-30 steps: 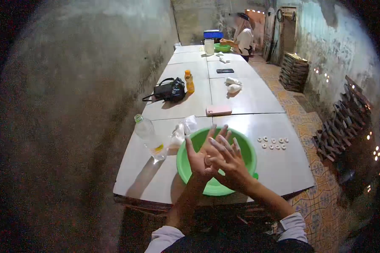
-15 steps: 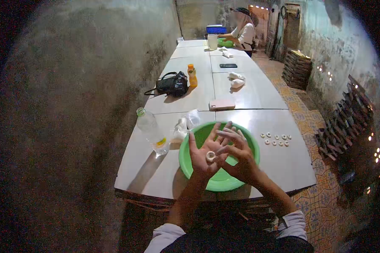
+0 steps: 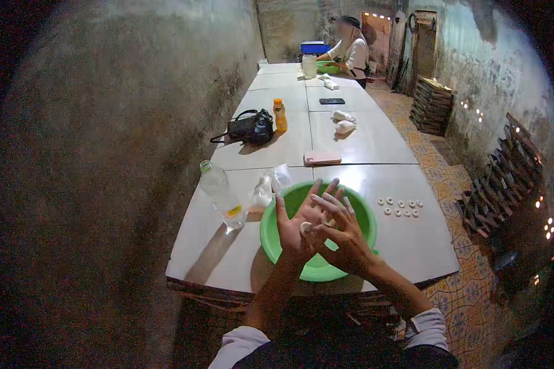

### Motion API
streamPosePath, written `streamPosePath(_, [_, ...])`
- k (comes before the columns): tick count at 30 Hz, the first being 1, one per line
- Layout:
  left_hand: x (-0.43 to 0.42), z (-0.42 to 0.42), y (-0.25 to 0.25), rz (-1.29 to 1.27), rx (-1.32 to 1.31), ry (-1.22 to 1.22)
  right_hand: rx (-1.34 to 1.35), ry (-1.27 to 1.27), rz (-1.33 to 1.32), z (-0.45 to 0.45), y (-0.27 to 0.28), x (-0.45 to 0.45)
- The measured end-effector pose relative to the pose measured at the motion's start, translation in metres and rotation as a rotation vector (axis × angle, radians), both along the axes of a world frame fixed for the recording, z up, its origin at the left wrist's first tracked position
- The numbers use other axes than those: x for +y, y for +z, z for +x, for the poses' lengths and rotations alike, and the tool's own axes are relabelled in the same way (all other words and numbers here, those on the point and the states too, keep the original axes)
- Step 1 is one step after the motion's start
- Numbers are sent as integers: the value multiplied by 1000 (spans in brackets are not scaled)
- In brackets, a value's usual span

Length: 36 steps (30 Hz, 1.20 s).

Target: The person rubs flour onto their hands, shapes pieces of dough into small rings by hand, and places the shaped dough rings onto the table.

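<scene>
Palm up over the green basin [image 3: 319,271], my left hand [image 3: 297,230] has its fingers spread. A small white dough ring [image 3: 305,227] lies on that palm, partly covered by my right fingers. My right hand [image 3: 345,243] reaches across from the right, its thumb and fingertips at the ring and the other fingers stretched out. Several small white rings [image 3: 402,203] lie in two rows on the table to the right of the basin. White crumpled plastic bags [image 3: 264,189] rest against the basin's left side.
A clear bottle [image 3: 220,192] stands left on the white table [image 3: 191,261]. Farther back are a pink phone [image 3: 322,158], a black bag [image 3: 252,128], an orange bottle [image 3: 280,117], white bundles [image 3: 345,123] and a dark phone [image 3: 332,101]. Another person [image 3: 353,52] stands at the far end.
The ring was mostly hidden, then showed fully on my left palm, and is now partly covered again as my right fingers close over it. The far person's arms have shifted.
</scene>
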<state>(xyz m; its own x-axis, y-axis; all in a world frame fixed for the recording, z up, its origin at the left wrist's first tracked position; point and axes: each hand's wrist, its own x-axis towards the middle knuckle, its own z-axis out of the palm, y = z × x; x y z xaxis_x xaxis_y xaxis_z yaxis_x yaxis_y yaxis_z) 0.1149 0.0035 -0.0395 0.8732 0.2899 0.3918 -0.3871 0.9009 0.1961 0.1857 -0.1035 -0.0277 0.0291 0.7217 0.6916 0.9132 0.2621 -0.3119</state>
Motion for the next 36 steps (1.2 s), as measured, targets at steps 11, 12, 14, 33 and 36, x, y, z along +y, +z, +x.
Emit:
streamPosePath(11, [-3,0,5,-80,-12,-24,94,23,21,3,-4,-1])
streamPosePath(12, [-4,0,5,-79,-12,-24,94,23,21,3,-4,-1])
streamPosePath(14, [-4,0,5,-50,-12,-8,49,2,29,3,-4,0])
streamPosePath(33, [-6,-2,6,-33,1,28,-66,-39,-23,1,-5,0])
streamPosePath(36, [-3,0,0,-39,2,13,-73,-25,-7,1,-5,0])
